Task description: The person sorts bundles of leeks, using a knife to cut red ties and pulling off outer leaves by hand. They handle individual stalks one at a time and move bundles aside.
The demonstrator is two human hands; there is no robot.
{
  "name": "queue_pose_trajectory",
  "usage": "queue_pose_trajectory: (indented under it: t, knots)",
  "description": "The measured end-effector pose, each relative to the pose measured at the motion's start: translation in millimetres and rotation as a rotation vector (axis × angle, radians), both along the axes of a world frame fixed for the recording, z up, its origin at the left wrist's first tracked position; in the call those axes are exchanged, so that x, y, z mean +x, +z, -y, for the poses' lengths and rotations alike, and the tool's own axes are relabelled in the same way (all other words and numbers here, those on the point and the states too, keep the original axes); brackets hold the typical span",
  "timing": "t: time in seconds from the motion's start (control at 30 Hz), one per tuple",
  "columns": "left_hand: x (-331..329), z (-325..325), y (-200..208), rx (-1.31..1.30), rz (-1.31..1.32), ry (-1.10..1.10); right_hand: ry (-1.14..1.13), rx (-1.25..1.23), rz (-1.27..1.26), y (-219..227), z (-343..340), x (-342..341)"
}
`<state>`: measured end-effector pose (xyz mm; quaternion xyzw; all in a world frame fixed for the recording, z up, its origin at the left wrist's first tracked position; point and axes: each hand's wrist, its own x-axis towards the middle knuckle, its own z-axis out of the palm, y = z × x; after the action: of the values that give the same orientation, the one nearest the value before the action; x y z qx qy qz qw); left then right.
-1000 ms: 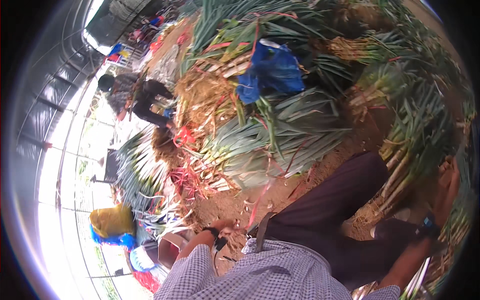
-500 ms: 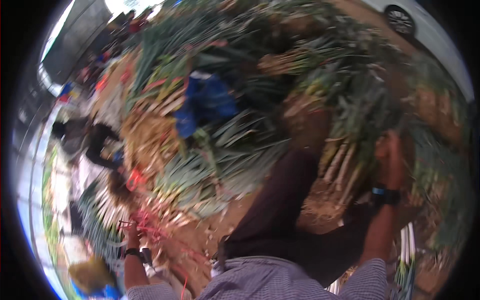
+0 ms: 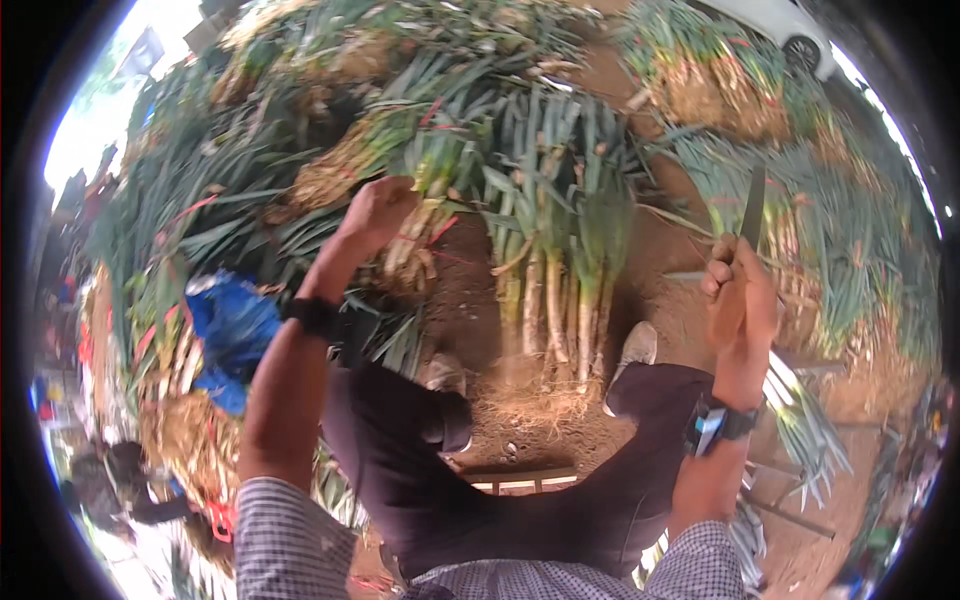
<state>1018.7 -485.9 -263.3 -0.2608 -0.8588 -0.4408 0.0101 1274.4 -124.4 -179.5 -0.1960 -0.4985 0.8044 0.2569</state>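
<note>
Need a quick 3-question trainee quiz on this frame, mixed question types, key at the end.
1. True or false: the right hand holds a knife with its blade pointing up.
2. Multiple choice: the left hand is on
A. a blue bag
B. a bundle of leeks
C. a white shoe
3. Fill in: the upright leek bundle stands on the bare ground between the person's two ______.

Key
1. True.
2. B. The fingers close on the bundle; the blue bag lies apart, near the left forearm.
3. Shoes; the right shoe sits just beside its roots.
</note>
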Motion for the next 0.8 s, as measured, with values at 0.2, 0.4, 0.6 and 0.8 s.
queue_pose_trajectory:
  t: [0.2,0.4,0.6,0.8]
  knots:
    - [-42,-111,-234,0.034,0.253,0.399,-0.395,0.072,0.174,32,14,-5]
    - [-34,-135,-316,0.257,1.039,0.573,0.104,-0.040,0.026,-6,-91,52]
    - [-21,-196,-342,0.278,0.828,0.637,-0.132,-0.306,-0.192,-1,-90,25]
    - [-22,-227,-385,0.129,0.540,0.254,0.093,-0.569,0.129,14,-103,32]
